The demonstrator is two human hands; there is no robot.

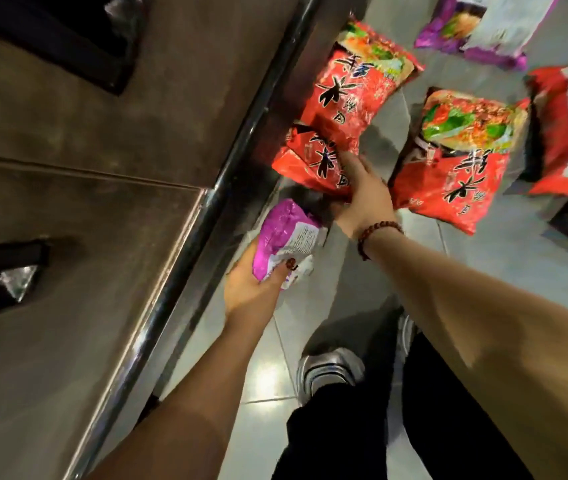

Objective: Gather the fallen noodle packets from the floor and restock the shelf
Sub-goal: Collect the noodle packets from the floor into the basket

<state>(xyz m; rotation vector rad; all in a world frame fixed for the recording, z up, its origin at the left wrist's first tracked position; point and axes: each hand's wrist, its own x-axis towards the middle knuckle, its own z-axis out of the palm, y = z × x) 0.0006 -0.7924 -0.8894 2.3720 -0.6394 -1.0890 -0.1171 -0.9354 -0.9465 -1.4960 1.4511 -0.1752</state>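
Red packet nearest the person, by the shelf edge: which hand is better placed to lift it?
The right hand: its fingers rest on this red packet, while the left hand grips a purple packet.

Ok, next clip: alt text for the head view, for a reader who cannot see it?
The left hand holds a purple noodle packet while the right hand grips a red packet lying on the tiled floor beside the shelf. More red packets and a second purple packet lie scattered farther off.
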